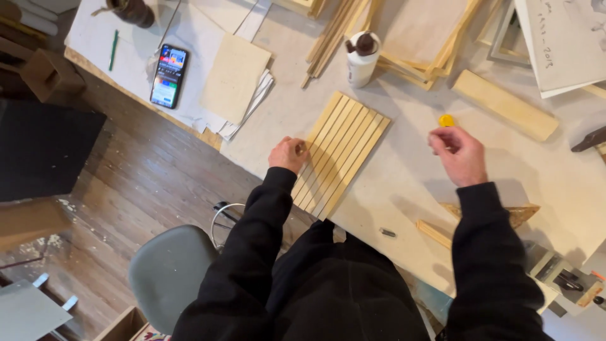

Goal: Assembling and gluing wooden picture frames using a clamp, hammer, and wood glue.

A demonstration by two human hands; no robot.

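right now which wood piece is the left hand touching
The row of thin flat strips laid side by side; the left hand rests on its edge. The thick block lies apart.

Left hand (pixel 288 153) rests on the wooden slats (pixel 341 155); right hand (pixel 459 155) hovers near a yellow cap (pixel 446 120).

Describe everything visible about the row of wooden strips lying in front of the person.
The wooden strips are about eight pale, thin, flat slats of what looks like light unfinished wood, laid side by side with long edges touching to form a slanted panel. They lie flat on the pale worktable, running diagonally, with the near ends at the table's edge. The left hand rests against the leftmost strip near its middle. The right hand is apart from them.
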